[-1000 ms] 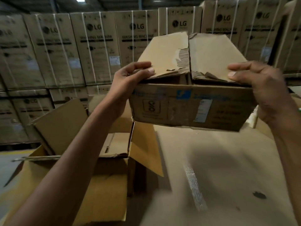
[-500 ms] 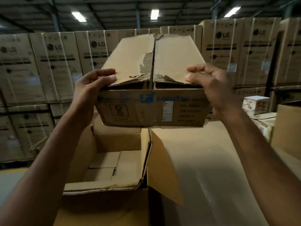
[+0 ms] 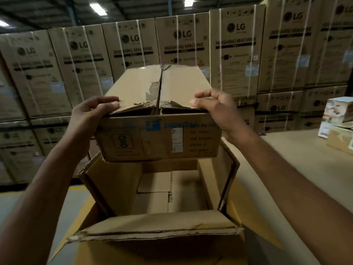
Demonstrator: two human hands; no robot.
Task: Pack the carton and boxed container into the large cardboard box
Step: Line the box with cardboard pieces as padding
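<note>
Holding a brown carton [image 3: 158, 136] up in the air, the person grips it with both hands at its top near corners. The left hand [image 3: 89, 119] is on the left side, with its fingers [image 3: 107, 101] curled over the top flap and its thumb pressed on the flap edge. The right hand [image 3: 219, 109] is on the right side, with its fingers bent over the other top flap in the same way. Both hands are closed tight on the carton. The carton's two top flaps are shut, and the paper along the middle seam is torn. Blue writing and a white sticker show on its near side. The carton hangs just above the large cardboard box [image 3: 162, 226], which sits open below it with its flaps standing up and out. Only flat cardboard shows on the floor of the big box. To the right is a wide cardboard surface [image 3: 298, 169], and some small printed boxes [image 3: 338, 115] sit on it at the far edge. Tall stacked boxes marked washing machine [image 3: 183, 41] fill the back.
</note>
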